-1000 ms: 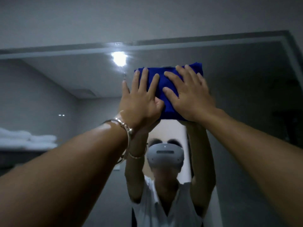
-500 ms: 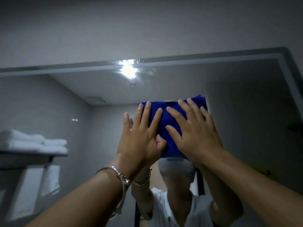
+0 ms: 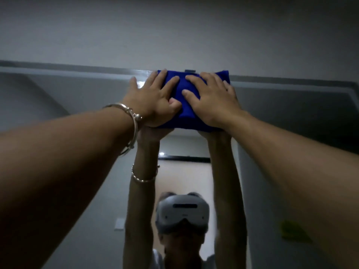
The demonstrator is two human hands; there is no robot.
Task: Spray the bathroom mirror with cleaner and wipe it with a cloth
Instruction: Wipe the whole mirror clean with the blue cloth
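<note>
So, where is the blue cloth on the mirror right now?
In the head view the blue cloth sits at the top edge of the mirror, near the middle, pressed under the left hand and the right hand.

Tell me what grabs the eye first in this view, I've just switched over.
The bright blue cloth stands out most, pressed flat against the mirror right at its top edge, centre of the view. The left hand and right hand lie spread on it side by side, arms stretched up. Below, the glass reflects the person's white headset, and a silver bracelet rings the left wrist.
</note>
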